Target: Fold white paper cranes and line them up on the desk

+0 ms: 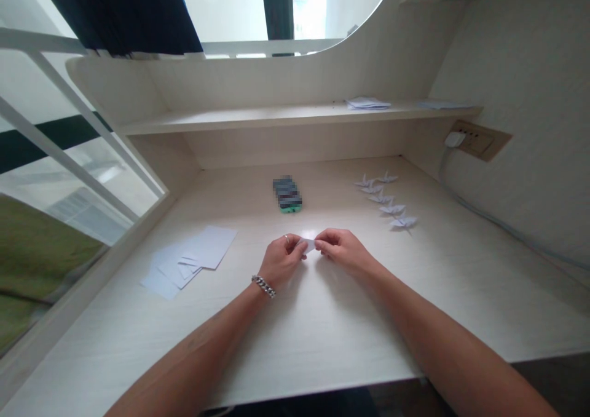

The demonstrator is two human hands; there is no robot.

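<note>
Though small, paper (310,245) in 2 curled hands (281,260) (342,246)

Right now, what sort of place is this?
Likely a home or dormitory desk nook: pale wood-look desktop, long pale wood-look shelf above it, and beige rectangular wall socket with a white plug.

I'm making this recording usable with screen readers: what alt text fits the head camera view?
A left hand and a right hand hold a small piece of white paper between them over a pale desk. Loose white sheets lie to the left, folded paper figures to the right, and a pixelated object beyond the hands.
</note>
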